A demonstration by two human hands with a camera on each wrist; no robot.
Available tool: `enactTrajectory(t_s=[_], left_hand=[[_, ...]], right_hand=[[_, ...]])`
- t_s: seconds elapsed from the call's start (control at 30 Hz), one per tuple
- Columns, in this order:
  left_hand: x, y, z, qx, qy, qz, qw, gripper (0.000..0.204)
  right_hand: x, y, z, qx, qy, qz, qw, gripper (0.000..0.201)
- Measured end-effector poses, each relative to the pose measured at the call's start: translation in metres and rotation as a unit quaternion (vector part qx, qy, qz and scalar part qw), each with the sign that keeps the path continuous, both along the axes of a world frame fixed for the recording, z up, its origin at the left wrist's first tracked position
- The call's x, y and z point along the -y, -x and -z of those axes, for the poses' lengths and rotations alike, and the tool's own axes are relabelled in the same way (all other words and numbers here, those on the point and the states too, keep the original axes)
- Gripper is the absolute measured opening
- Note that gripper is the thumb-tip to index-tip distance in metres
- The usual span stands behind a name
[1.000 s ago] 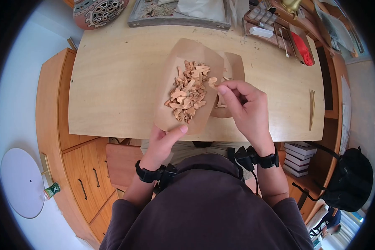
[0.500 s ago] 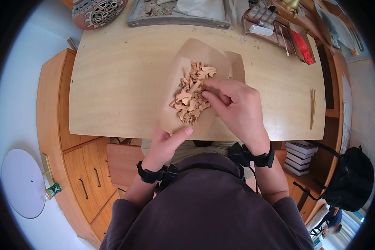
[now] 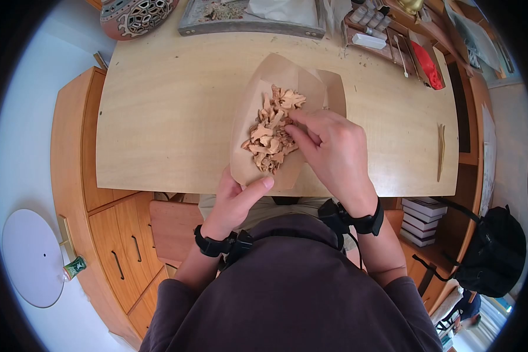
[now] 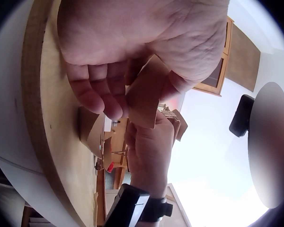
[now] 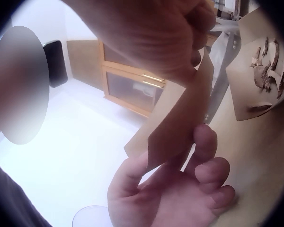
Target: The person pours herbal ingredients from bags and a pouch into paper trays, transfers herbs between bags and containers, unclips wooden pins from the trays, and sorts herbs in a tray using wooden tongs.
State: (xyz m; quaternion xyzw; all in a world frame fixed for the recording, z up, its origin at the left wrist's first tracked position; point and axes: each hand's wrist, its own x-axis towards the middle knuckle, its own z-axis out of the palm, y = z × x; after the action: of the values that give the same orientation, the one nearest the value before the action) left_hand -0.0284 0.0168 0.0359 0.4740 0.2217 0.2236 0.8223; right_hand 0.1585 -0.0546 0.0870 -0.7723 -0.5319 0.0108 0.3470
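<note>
A brown paper tray [image 3: 243, 138] holding a heap of tan dried slices [image 3: 270, 132] is gripped at its near end by my left hand [image 3: 234, 202], thumb over the rim. In the left wrist view the thumb and fingers pinch the folded paper [image 4: 146, 92]. My right hand [image 3: 337, 149] reaches over the tray's right side, thumb and index finger at the slices; whether a slice is between them is hidden. A second paper tray [image 3: 334, 91] lies behind on the table, and the right wrist view shows several slices [image 5: 267, 71] in it.
The wooden table [image 3: 158, 117] has a grey tray [image 3: 252, 26] at its far edge and a patterned pot [image 3: 138, 17] at far left. Small bottles and a red cloth [image 3: 425, 64] are at far right. Brass-coloured tweezers [image 3: 440, 152] lie near the right edge.
My right hand has moved left from above the second tray, where it pinched a slice, to the heap. The held tray has shifted slightly right with my left hand.
</note>
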Motion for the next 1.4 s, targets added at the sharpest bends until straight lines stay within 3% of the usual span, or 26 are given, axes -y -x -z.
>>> enactTrajectory(t_s=[0.23,0.63,0.9,1.03,1.2,1.4], left_hand=[[-0.001,0.003,0.007,-0.003,-0.006,-0.005,1.000,0.049],[-0.003,0.006,0.011,0.011,0.021,-0.025,0.999,0.053],[-0.006,0.010,0.013,0.011,0.023,-0.057,0.998,0.053],[-0.007,0.008,0.010,0.005,0.008,-0.047,0.999,0.053],[-0.002,0.009,0.008,-0.021,-0.021,-0.013,0.999,0.051],[-0.002,0.009,0.005,-0.015,-0.027,-0.006,0.999,0.045]], right_hand=[[0.002,0.000,0.002,0.006,-0.027,-0.008,1.000,0.012],[0.015,-0.003,-0.012,-0.150,0.005,0.067,0.986,0.010],[0.034,-0.023,-0.005,-0.292,-0.013,0.112,0.950,0.012],[0.030,-0.023,-0.008,-0.283,-0.034,0.135,0.949,0.017],[0.011,-0.017,-0.010,-0.184,0.006,0.065,0.981,0.021],[0.008,-0.016,-0.010,-0.213,0.008,0.070,0.975,0.014]])
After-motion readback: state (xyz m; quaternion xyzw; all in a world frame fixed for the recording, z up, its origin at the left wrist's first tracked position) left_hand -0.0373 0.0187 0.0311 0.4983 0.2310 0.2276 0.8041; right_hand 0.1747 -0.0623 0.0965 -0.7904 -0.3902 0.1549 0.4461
